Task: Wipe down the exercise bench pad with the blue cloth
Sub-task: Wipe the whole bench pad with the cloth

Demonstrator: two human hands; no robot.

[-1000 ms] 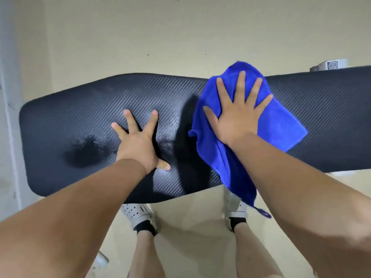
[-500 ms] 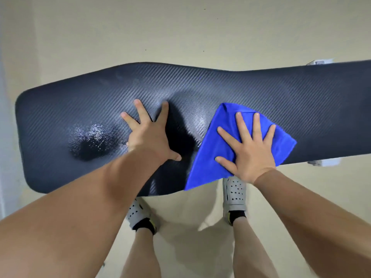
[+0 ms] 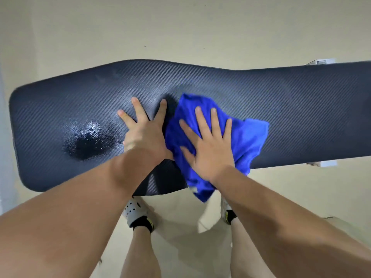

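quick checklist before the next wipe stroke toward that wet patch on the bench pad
1. Cloth under the wiping hand: ok. The right hand lies flat, fingers spread, on the blue cloth.
2. Cloth fully on the pad: not ok. One corner hangs off the near edge.
3. Pad braced: ok. The left hand presses flat on the bench pad.
4. Wet patch reached: not ok. It glistens, uncovered, left of the left hand.
5. Path to the patch: not ok. The left hand sits between cloth and patch.
6. Bench frame stable: cannot tell; it is hidden below the pad.
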